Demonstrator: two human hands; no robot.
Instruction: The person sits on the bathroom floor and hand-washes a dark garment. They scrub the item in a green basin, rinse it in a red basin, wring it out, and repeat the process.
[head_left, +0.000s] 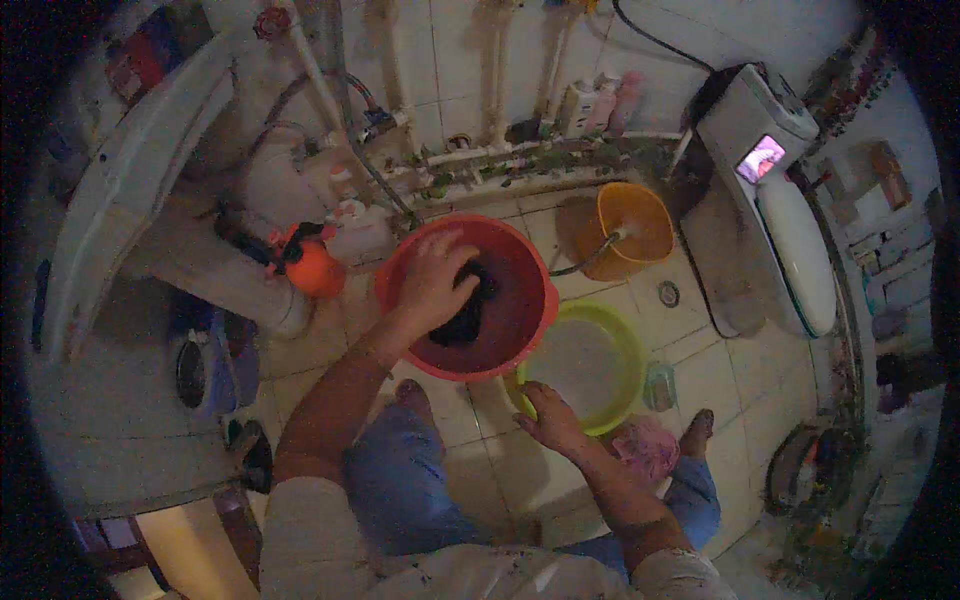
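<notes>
My left hand reaches over the left side of a red plastic basin, fingers spread, beside a dark, wet-looking cloth lying in it. Whether its fingers touch the cloth is unclear. My right hand rests at the left edge of a yellow-green basin, its fingers at the rim; whether they grip it cannot be told. That basin holds what looks like cloudy water and stands against the red one on the right. A pink crumpled cloth lies near my right forearm.
An orange bucket with a hose in it stands behind the basins, near a floor drain. A toilet with a lit phone on it is at right. An orange object and a green soap dish flank the basins.
</notes>
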